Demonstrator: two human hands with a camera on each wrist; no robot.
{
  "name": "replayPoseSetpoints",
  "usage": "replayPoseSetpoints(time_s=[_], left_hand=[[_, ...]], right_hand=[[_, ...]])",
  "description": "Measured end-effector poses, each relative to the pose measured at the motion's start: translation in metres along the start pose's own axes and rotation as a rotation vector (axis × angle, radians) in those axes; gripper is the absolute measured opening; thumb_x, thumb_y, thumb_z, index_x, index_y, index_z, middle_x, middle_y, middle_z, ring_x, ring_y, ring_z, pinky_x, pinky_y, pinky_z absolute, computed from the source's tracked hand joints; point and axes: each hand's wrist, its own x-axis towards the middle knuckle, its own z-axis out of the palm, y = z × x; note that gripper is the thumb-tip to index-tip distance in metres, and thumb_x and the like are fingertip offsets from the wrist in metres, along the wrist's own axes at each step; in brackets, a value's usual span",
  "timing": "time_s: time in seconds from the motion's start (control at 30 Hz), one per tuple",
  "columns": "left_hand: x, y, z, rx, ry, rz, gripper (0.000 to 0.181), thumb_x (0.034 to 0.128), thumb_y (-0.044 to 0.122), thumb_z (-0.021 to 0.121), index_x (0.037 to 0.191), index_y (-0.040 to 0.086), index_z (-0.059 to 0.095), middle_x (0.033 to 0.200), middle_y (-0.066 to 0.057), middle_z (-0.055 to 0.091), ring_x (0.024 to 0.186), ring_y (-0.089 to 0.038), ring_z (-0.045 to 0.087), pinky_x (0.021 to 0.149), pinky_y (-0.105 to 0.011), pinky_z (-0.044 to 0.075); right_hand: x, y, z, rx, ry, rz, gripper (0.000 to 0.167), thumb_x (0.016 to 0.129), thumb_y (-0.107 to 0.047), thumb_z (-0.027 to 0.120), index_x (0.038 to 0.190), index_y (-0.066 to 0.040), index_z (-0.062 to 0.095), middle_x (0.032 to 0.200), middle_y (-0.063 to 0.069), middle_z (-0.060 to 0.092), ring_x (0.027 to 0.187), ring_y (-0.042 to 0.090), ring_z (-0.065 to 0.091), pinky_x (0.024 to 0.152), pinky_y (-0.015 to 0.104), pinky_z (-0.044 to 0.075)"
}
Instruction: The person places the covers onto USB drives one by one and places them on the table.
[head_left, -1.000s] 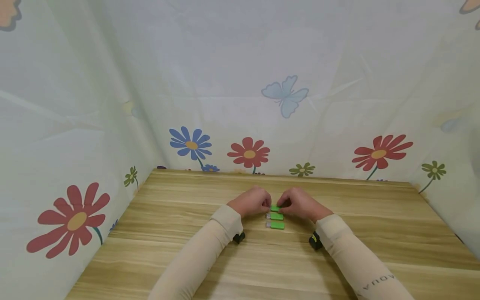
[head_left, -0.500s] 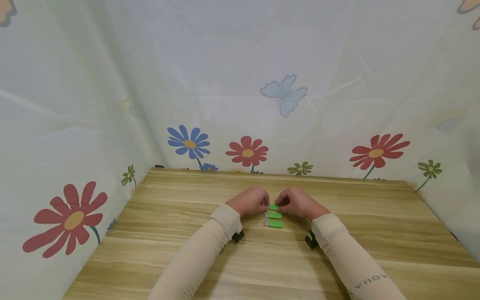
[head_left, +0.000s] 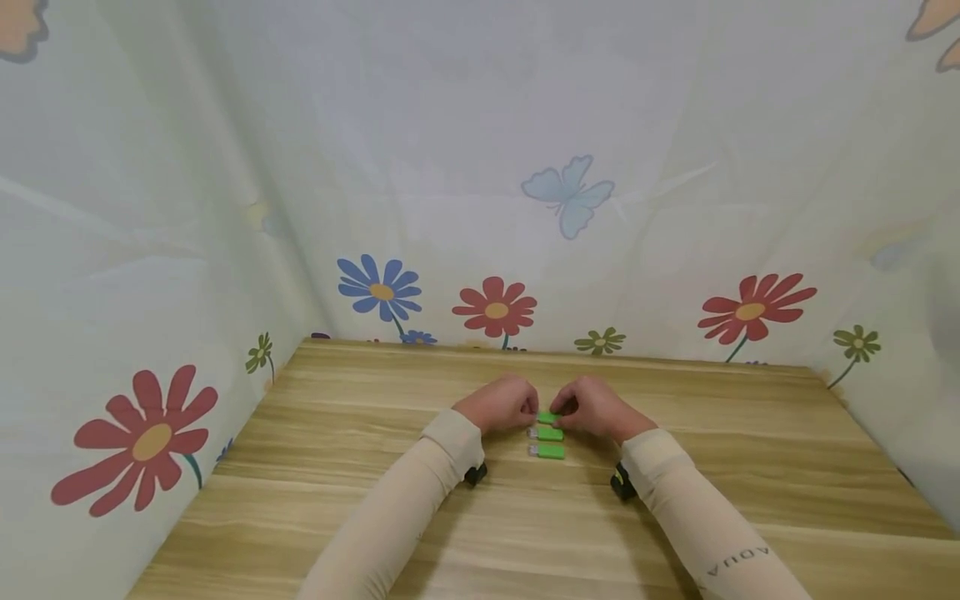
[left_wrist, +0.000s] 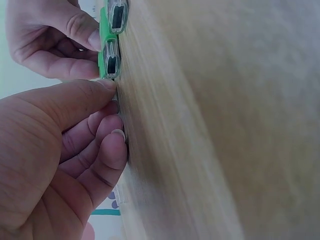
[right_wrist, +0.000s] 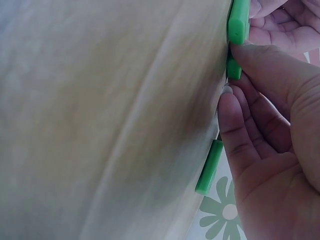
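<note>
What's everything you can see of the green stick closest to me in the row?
The green stick has a bright green, plastic-looking body with a clear end on its left; finer detail is too small to tell. It lies flat on the wooden table, its length running left to right, roughly parallel to the middle stick with a gap between. Neither the left hand nor right hand touches it.

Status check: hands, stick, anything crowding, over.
Left hand and right hand pinch one green stick, either end. Two matching sticks close on its near side. Another green piece past right hand, right wrist view.
</note>
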Motion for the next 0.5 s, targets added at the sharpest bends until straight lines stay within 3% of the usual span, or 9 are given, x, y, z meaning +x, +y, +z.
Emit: replayPoseSetpoints(time_s=[0.5], left_hand=[[-0.0023, 0.0010, -0.0005, 0.000, 0.001, 0.009, 0.005, 0.0942, 0.016, 0.072, 0.092, 0.014, 0.076, 0.079, 0.008, 0.067, 0.071, -0.005, 0.058, 0.070, -0.017, 0.050]], right_hand=[[-0.0019, 0.0009, 0.0015, 0.013, 0.003, -0.002, 0.010, 0.084, -0.009, 0.084, 0.093, -0.007, 0.080, 0.090, 0.002, 0.078, 0.082, 0.009, 0.069, 0.075, 0.029, 0.058]])
